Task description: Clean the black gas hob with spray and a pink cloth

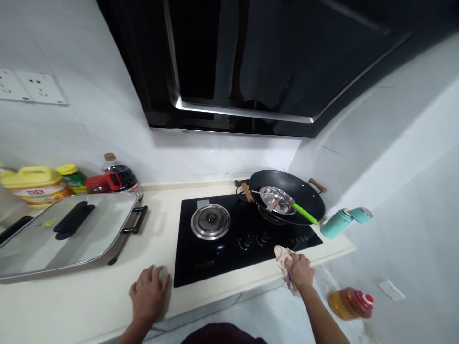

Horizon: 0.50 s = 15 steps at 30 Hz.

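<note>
Under my right hand (300, 271) is a bunched pale pink cloth (283, 257), gripped at the front right edge of the black glass cooktop (215, 267). Part of the cloth hangs over the counter's front edge. My left hand (149, 292) rests on the cream countertop (201, 298), left of the cooktop, its fingers spread and holding nothing. A bare round burner (211, 221) with a metal ring is on the cooktop's left side. On the right burner stands a black wok (311, 203) with a metal bowl (278, 191), a green-handled utensil (304, 213) and wooden chopsticks (274, 204) in it.
An electric pan with a glass lid (107, 229) occupies the left counter. Behind it stand a yellow jug (34, 184) and a dark sauce bottle (124, 173). A teal bottle (337, 224) is near the right wall. An oil jug (346, 304) stands lower right. The range hood (251, 114) overhangs.
</note>
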Each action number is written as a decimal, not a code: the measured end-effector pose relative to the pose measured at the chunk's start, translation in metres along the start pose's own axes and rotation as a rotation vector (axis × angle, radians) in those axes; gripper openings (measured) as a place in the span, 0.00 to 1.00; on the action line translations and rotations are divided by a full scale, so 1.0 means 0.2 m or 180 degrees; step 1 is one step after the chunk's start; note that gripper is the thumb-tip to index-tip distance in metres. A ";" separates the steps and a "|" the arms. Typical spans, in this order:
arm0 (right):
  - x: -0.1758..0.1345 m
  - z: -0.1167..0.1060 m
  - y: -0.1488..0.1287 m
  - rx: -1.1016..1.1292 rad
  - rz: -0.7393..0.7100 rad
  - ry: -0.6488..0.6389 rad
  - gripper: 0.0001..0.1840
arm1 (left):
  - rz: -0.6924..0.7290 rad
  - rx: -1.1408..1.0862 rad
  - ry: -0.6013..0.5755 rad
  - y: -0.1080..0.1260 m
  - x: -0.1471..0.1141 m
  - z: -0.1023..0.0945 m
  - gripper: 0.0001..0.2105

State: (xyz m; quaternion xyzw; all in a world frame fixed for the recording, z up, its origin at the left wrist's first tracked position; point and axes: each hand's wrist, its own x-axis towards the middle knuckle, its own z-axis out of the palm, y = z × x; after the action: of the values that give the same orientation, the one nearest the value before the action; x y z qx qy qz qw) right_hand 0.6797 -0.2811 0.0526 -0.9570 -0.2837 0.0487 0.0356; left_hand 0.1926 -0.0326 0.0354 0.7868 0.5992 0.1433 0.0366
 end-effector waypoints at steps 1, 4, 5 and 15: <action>0.04 -0.02 0.03 -0.0002 0.0032 -0.0033 0.24 | 0.0039 0.0106 0.0006 0.00 0.00 0.01 0.23; 0.14 -0.05 0.09 -0.0012 0.0086 -0.0166 0.25 | 0.0098 0.0325 -0.0008 0.00 0.00 0.03 0.25; 0.17 -0.06 0.10 -0.0016 0.0078 -0.0205 0.25 | 0.0097 0.0369 -0.0012 -0.01 0.00 0.03 0.25; 0.48 -0.11 -0.07 -0.0030 -0.0223 -0.0377 0.34 | -0.0129 0.0361 -0.0119 -0.03 -0.01 0.06 0.27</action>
State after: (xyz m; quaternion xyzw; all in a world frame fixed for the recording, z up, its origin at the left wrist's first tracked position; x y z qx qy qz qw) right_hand 0.7553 -0.2180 0.0695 -0.9421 -0.3189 0.1027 0.0159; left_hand 0.1908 -0.0314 0.0223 0.7779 0.6214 0.0937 0.0060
